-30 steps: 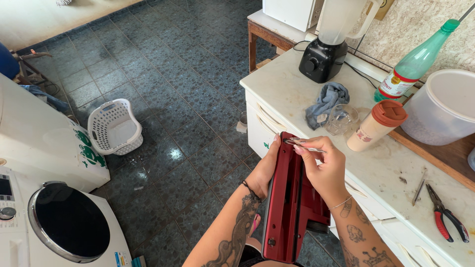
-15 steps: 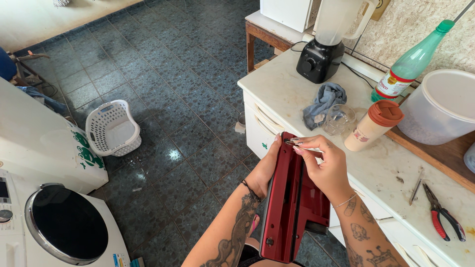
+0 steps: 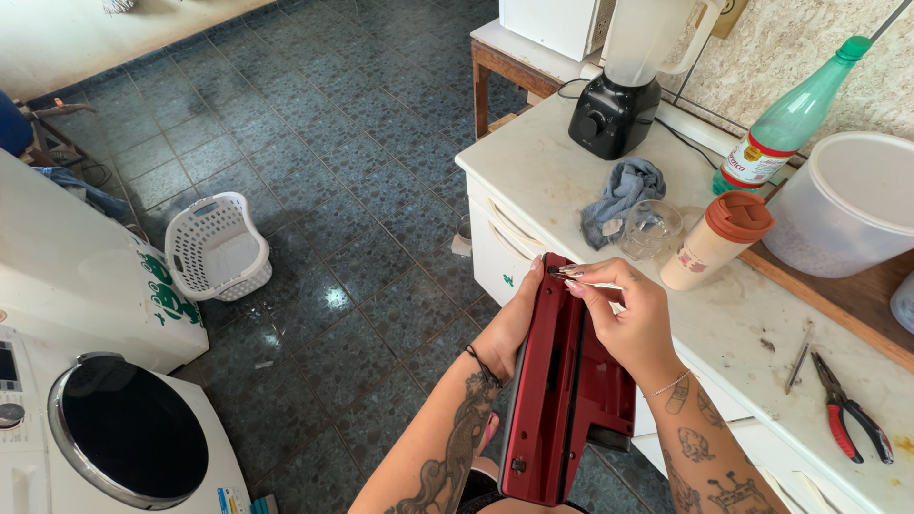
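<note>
- Fingertips of the right hand (image 3: 633, 319) pinched something tiny at the top of the red casing (image 3: 562, 390); the part could slip and drop to the tiled floor (image 3: 314, 171).
- Left hand (image 3: 519, 319) gripped only the casing's edge, beside the white counter (image 3: 581, 181), so the casing could tip.

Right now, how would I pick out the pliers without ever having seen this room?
Find the white counter along the right wall. Follow it toward its near end, past the orange-capped cup. The pliers lie flat there beside a thin metal tool, alone in having red handles.
</note>
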